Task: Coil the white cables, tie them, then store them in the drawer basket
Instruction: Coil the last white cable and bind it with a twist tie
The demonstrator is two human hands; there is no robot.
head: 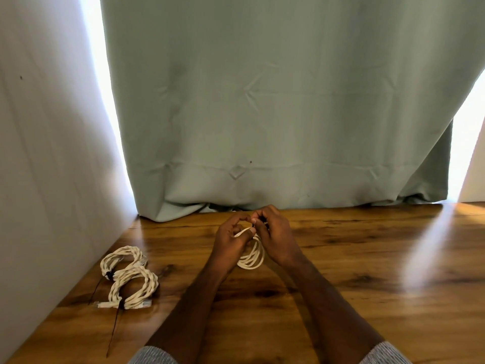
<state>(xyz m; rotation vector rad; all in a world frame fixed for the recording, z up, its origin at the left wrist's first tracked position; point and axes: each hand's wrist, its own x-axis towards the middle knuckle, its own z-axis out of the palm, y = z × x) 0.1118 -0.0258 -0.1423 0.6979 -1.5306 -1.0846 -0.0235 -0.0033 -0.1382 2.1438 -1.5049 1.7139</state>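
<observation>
A coiled white cable (252,258) hangs in loops between my hands, just above the wooden table (341,271). My left hand (232,240) grips its top on the left side. My right hand (275,236) pinches the top of the same coil, with a small dark tie showing between thumb and fingers. Two other white cable coils lie at the left: one (121,258) farther back and one (136,288) nearer, each bound with a thin black tie whose long ends trail toward me. No drawer basket is in view.
A grey-green curtain (275,114) hangs down to the table's far edge. A white wall (47,166) bounds the table on the left. Bright light falls across the table's right part.
</observation>
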